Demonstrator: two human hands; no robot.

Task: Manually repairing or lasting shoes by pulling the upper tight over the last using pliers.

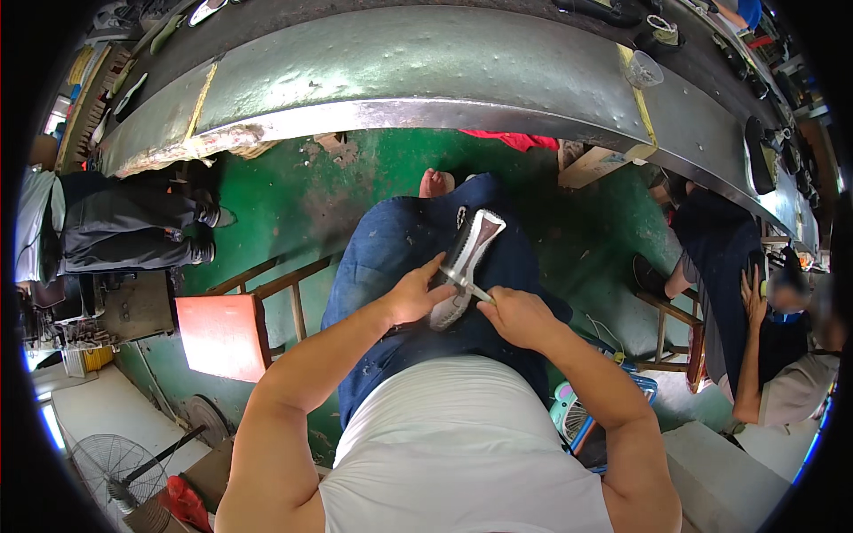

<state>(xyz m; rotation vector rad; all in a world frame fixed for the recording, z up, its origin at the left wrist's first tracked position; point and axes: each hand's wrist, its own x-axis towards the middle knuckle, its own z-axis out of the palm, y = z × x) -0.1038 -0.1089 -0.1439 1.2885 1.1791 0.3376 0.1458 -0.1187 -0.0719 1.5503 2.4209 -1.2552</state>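
On my lap, over a dark blue apron, a shoe lies with its sole side up. The sole shows a brown middle and a white border, and its far end tilts to the right. My left hand grips the shoe's left side near the middle, thumb and fingers apart around it. My right hand is closed on the pale handle of a short tool. The tool's light, metallic-looking head lies across the shoe, close to my left fingertips; its exact kind is unclear.
A long metal-edged workbench carrying shoes runs ahead. An orange-topped stool stands left, a standing fan lower left, and a small teal fan by my right side. Co-workers are at left and right.
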